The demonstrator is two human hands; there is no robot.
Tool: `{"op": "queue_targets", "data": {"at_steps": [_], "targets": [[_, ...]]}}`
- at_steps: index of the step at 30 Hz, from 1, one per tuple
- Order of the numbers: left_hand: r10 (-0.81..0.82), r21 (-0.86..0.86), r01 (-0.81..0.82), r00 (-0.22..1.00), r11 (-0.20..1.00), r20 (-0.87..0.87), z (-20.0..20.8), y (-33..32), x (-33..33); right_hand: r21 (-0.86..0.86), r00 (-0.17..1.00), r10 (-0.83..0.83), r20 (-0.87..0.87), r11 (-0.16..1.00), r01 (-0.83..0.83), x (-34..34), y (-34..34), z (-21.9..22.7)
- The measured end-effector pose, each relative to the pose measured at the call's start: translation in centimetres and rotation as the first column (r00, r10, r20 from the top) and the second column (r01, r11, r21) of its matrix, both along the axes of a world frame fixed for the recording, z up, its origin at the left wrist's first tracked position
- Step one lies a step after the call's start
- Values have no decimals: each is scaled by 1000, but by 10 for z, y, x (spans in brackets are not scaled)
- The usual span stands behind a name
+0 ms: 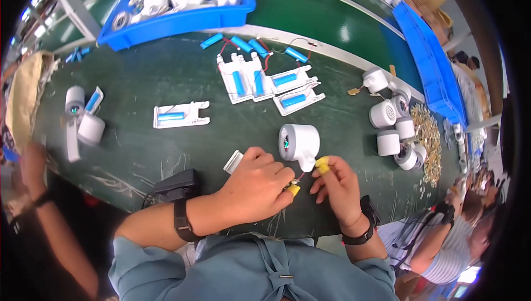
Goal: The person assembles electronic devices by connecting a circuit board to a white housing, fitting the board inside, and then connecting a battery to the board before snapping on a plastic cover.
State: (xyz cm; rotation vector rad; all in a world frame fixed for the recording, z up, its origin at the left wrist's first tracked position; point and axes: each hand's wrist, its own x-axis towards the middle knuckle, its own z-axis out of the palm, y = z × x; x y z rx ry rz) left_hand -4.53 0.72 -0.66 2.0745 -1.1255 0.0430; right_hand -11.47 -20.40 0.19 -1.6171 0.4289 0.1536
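The housing lies just beyond the curled left hand, which pinches a wired part, and beside the right hand, half-curled, its hold unclear

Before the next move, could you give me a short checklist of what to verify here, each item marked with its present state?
1. Yellow finger covers on both hands: ok, one shows on the left hand and one on the right hand.
2. Right hand by the neck of the white round housing: ok, its fingertips are right beside it.
3. Left hand's grip on the red wire firm: cannot tell, its fingers hide the end.
4. Housing's open face in view: ok, it faces left, with something green inside.
5. Single white tray with a blue cell away from both hands: ok.
6. Black device not touching the left forearm: cannot tell.
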Motion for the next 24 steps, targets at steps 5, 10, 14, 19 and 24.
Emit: {"op": "queue_targets", "data": {"at_steps": [5, 10, 14, 19, 24], "targets": [[-35, -18, 36, 999, 999, 24, -3, 2, -2, -15, 998, -38, 42, 999, 39, 12, 4, -6], [-60, -36, 61, 998, 997, 31, -4, 0, -3, -62, 998, 18, 59, 998, -14, 18, 6, -7], [-132, 26, 133, 990, 991, -44, 3, 4, -3, -88, 991, 70, 112, 994, -60, 16, 3, -11], [-222, 220, 263, 955, 939, -194, 33, 43, 2, -97, 984, 131, 119, 988, -120, 13, 0, -11], [-40, 383, 172, 943, 908, -329, 67, 121, 34, -92, 977, 171, 125, 983, -160, 10, -1, -4]]}}
